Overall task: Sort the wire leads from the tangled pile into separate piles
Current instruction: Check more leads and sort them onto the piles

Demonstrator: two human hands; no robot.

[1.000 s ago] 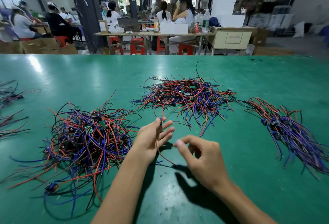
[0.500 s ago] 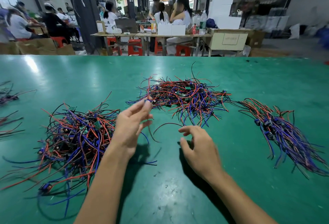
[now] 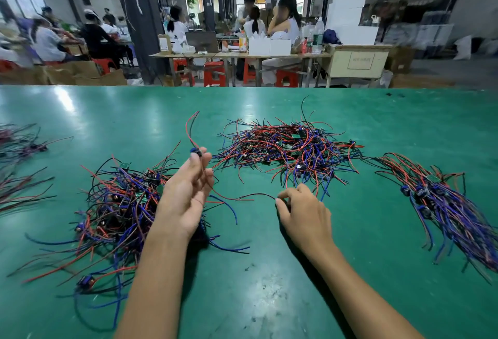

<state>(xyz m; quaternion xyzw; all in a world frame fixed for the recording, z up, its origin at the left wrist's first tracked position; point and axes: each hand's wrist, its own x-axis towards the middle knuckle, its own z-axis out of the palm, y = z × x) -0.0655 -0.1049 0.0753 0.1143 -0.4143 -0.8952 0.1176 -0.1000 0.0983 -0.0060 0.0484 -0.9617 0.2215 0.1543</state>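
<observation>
**Wire sorting, one lead lifted in the left hand**

Green surface [image 3: 269,298], glossy, scuffed near the front edge. Three main heaps of red, blue and black leads on it.

- Tangled pile [image 3: 291,147]: centre, far side of the hands. Loose, spread wide, small green boards mixed in.
- Left pile [image 3: 118,203]: near left, dense, partly hidden behind the left forearm. Coil parts visible among the wires.
- Right pile [image 3: 444,203]: far right, leads lying roughly parallel, running toward the near right edge. Blurred at that end.
- More wires [image 3: 18,166] at the far left edge, blurred, well apart from the rest.

Left hand [image 3: 186,193]: raised above the surface, palm toward the camera. Fingers [image 3: 198,162] pinch a single lead [image 3: 192,131] at its small dark component; red and black wires arc upward from the pinch, others trail down past the palm.

Right hand [image 3: 304,214]: low, just in front of the tangled pile. Thumb and curled fingers pinch the end of a thin black wire [image 3: 256,195], which curves left over the surface.

Background: people seated at tables, red stools, cardboard boxes.
</observation>
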